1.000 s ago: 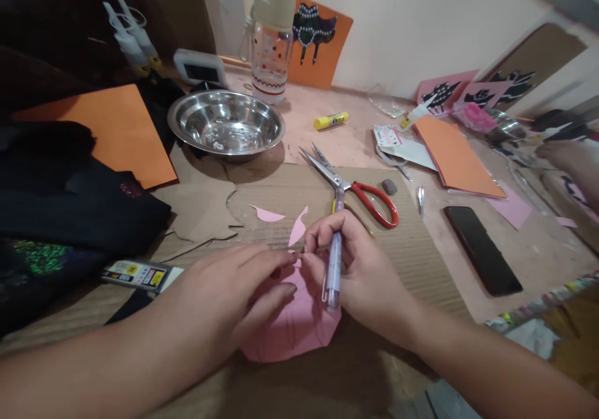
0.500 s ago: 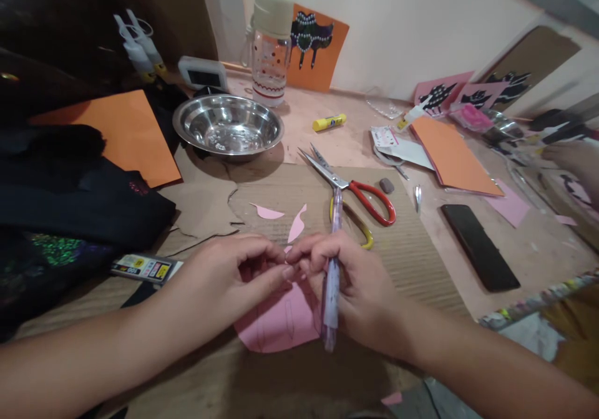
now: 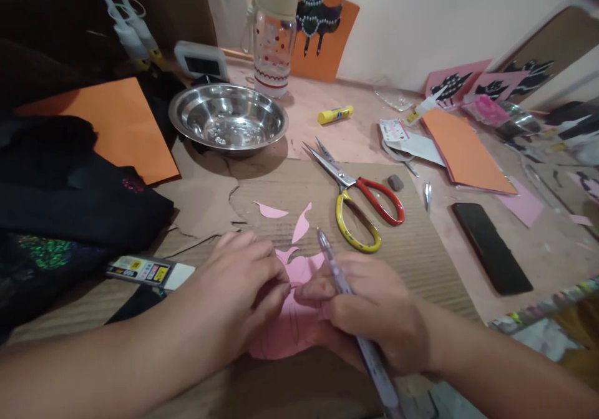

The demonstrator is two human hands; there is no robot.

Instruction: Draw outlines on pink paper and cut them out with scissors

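Observation:
A pink paper (image 3: pixel 279 339) with thin drawn outlines lies on the cardboard under both hands. My left hand (image 3: pixel 250 275) is closed, its curled fingertips gripping the middle of this paper. In my right hand (image 3: pixel 379 303) is a pale purple pen (image 3: pixel 340 274), slanted across the fingers with its tip pointing away from me. The right fingertips also touch the paper, close to the left ones. Just beyond are two small leaf-like pink cutouts (image 3: pixel 271 210). Scissors (image 3: pixel 345 181) with one red and one yellow handle lie with blades parted beyond my right hand.
A steel bowl (image 3: pixel 180 116) and a water bottle (image 3: pixel 274 51) stand at the back. A yellow glue stick (image 3: pixel 335 115) lies near them. To the right are a black phone (image 3: pixel 491 249) and orange sheets (image 3: pixel 468 151). Black cloth (image 3: pixel 70 182) and a small labelled case (image 3: pixel 147 270) are left.
Both hands have shifted down over the pink paper and turned flatter, uncovering its upper part. The pen has swung from nearly upright to slanted. The camera view has shifted slightly.

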